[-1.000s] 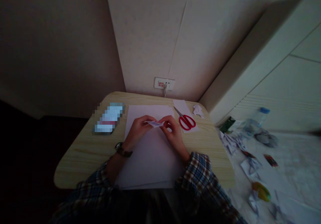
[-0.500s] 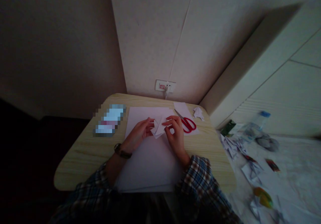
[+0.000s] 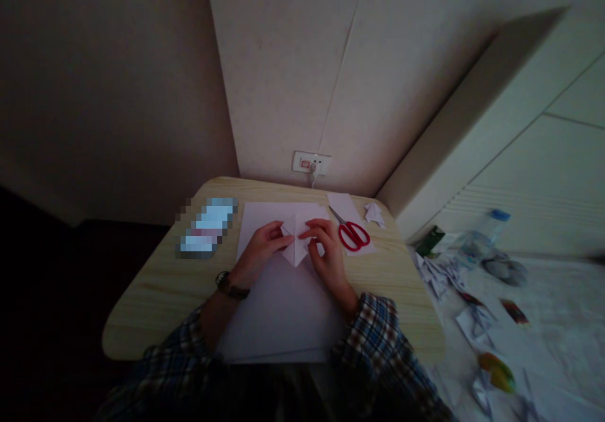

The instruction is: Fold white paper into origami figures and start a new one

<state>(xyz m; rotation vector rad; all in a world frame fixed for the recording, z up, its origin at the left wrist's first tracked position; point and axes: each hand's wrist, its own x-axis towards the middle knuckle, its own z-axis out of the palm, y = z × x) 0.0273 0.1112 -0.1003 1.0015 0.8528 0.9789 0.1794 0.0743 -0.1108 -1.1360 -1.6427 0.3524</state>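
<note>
A small folded piece of white paper [image 3: 295, 253] with a crease down its middle is held between my two hands. My left hand [image 3: 265, 245] pinches its left side, thumb lying on the front. On the other side, my right hand [image 3: 327, 245] has its curled fingers at the right part of the paper, with the index fingertip near the centre crease. Beneath both hands lies a stack of white paper sheets [image 3: 283, 315]. Just right of my right hand, red-handled scissors [image 3: 350, 230] rest partly on a white paper strip [image 3: 347, 205].
A small folded paper figure [image 3: 374, 213] sits at the back right of the wooden table [image 3: 401, 283]. At left lies a blurred-out phone [image 3: 208, 227]. A wall socket [image 3: 312, 162] with a plug is behind. Beyond the right edge are paper scraps [image 3: 437, 274] and a plastic bottle [image 3: 484, 236].
The folded paper has turned so that its point faces me and its centre crease runs upright. My left fingers have moved in over its front; my right hand has barely shifted.
</note>
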